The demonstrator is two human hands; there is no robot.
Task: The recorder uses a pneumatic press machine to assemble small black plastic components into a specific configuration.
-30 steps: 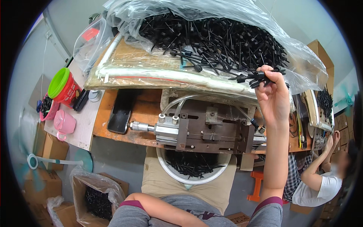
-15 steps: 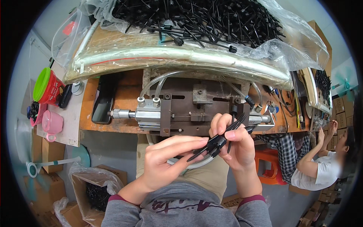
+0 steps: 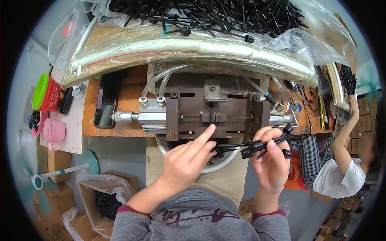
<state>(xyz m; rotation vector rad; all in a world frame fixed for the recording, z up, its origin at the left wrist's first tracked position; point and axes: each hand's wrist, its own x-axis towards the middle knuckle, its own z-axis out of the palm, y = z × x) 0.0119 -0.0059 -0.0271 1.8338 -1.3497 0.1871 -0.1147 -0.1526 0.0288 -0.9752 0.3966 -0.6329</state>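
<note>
My right hand (image 3: 274,158) is closed round a small bunch of black plastic stems with knobbed heads (image 3: 253,148), held just in front of the metal fixture (image 3: 193,129). Their thin ends point left, toward my left hand (image 3: 183,162). That hand has its index finger stretched out, the tip at the lower end of a single black stem (image 3: 212,114) standing in the middle of the fixture; its other fingers are partly bent. Below the fixture a white round rim (image 3: 225,165) shows between my hands, with black pieces inside it partly hidden by my fingers.
A large heap of black stems (image 3: 225,16) lies on plastic film behind the fixture. Air cylinders (image 3: 152,121) with clear hoses flank it. A dark phone (image 3: 107,104), a pink cup (image 3: 54,130) and a red tub (image 3: 49,93) stand left. A co-worker (image 3: 341,168) sits at right.
A black stem now stands in the fixture, where there was none. My left hand has left the bunch and reached forward to it; my right hand has moved right with the bunch.
</note>
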